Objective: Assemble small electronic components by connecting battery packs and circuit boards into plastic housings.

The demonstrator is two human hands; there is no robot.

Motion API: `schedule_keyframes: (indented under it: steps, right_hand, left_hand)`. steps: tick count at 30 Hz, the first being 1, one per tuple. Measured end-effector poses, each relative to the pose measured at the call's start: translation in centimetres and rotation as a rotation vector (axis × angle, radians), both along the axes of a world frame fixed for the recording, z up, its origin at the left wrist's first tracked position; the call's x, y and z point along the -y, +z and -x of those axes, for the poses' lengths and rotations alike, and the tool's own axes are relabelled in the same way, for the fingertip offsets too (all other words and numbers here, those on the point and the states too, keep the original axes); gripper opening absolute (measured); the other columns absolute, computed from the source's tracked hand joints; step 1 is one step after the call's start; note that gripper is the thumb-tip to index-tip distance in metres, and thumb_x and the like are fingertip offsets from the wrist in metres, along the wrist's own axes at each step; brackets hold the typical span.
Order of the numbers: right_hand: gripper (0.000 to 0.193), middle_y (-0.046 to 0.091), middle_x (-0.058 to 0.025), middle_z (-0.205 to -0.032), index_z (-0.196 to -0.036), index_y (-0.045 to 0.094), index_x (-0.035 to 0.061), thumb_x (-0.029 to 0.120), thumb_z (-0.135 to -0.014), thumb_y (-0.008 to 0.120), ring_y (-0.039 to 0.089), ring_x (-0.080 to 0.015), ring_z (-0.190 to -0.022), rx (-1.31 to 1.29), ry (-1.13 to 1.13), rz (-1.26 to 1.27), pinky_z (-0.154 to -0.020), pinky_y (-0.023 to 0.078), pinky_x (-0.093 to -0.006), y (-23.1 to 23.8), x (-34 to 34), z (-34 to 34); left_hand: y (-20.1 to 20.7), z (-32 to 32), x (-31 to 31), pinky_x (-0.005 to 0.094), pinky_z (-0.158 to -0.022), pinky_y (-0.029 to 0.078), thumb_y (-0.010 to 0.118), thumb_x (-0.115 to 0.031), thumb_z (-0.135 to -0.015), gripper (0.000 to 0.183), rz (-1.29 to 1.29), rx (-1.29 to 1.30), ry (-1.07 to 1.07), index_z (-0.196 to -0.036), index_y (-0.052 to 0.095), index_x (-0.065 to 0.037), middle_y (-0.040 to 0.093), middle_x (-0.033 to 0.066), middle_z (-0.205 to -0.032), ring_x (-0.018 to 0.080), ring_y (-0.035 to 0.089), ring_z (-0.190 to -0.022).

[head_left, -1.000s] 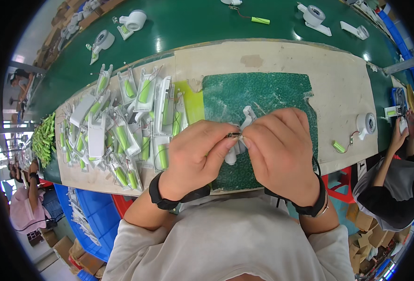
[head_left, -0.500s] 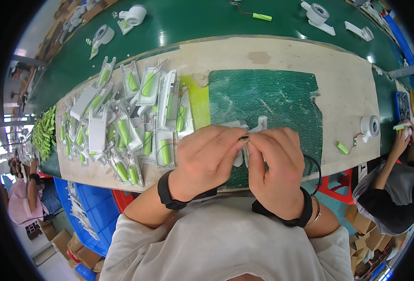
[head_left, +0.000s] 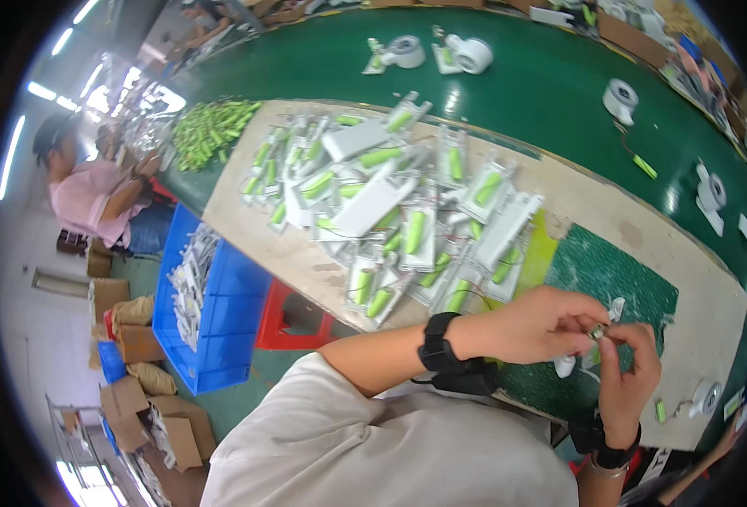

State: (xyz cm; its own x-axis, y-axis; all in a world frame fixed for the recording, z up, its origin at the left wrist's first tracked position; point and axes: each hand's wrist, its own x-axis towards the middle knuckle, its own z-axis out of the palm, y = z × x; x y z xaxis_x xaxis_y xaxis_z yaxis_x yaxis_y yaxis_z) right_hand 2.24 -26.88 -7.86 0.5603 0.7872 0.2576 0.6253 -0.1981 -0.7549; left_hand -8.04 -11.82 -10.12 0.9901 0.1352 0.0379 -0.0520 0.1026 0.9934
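My left hand [head_left: 544,324] and my right hand [head_left: 630,376] meet fingertip to fingertip over the green mat [head_left: 589,262]. Between their closed fingers is a small metallic, board-like part [head_left: 597,332]; its exact kind is too small to make out. Just below it, partly hidden by the hands, lies a white plastic piece [head_left: 564,366]. Another white plastic end [head_left: 617,308] shows beyond my fingers. To the left of the mat is a heap of white plastic housings [head_left: 373,203] fitted with green battery cells and thin wires.
A pile of green cells [head_left: 213,131] lies at the far left. Fan heads [head_left: 620,101] stand along the green table [head_left: 534,76]. A blue bin [head_left: 238,325] and red stool [head_left: 285,317] stand on the floor to the left. A co-worker [head_left: 107,194] sits beyond them.
The view has swung to the left, so the hands and mat now appear farther right. Both hands stay together, and the small part shows more between the fingers.
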Motion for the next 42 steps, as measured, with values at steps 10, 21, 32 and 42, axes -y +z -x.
schedule_keyframes:
  steps: [10,21,32,42]
  right_hand:
    - [0.032,0.052,-0.0092,-0.104,-0.108,0.048,-0.0003,0.024,-0.088,0.050,0.055,-0.0185,-0.091,-1.062,-0.105,-0.362,-0.075,0.048,-0.0316,-3.7,2.3,-0.1]
    - [0.065,0.046,-0.0117,-0.117,-0.125,0.031,-0.0030,0.004,-0.071,0.068,0.048,-0.0183,-0.107,-1.358,0.206,-0.306,-0.093,0.038,-0.0331,-2.3,1.8,0.8]
    - [0.064,0.050,-0.0220,-0.112,-0.116,0.044,-0.0016,0.012,-0.060,0.074,0.052,-0.0351,-0.098,-0.071,0.211,-0.419,-0.082,0.043,-0.0402,3.0,4.7,-0.1]
    - [0.034,0.046,-0.0181,-0.099,-0.118,0.038,0.0083,0.021,-0.086,0.044,0.052,-0.0322,-0.082,0.178,-0.030,-0.555,-0.065,0.048,-0.0336,6.7,3.6,2.5]
  left_hand:
    - [2.3,0.8,-0.1,0.0382,-0.070,0.051,0.059,-0.002,-0.078,0.036,0.766,0.208,0.053,-0.110,0.044,-0.002,0.057,0.0149,-0.096,0.0245,0.059,-0.088]
    - [1.5,1.6,0.5,0.0414,-0.077,0.049,0.061,-0.009,-0.079,0.043,0.795,0.316,0.147,-0.116,0.039,-0.006,0.051,0.0096,-0.108,0.0250,0.055,-0.094]
    - [4.6,2.8,1.3,0.0428,-0.066,0.051,0.067,-0.009,-0.074,0.043,0.761,0.303,0.219,-0.108,0.042,-0.004,0.056,0.0169,-0.097,0.0294,0.061,-0.075]
    - [11.5,2.2,-2.6,0.0484,-0.072,0.049,0.062,0.012,-0.070,0.039,0.399,0.299,-0.349,-0.103,0.041,0.008,0.054,0.0292,-0.095,0.0377,0.059,-0.084]
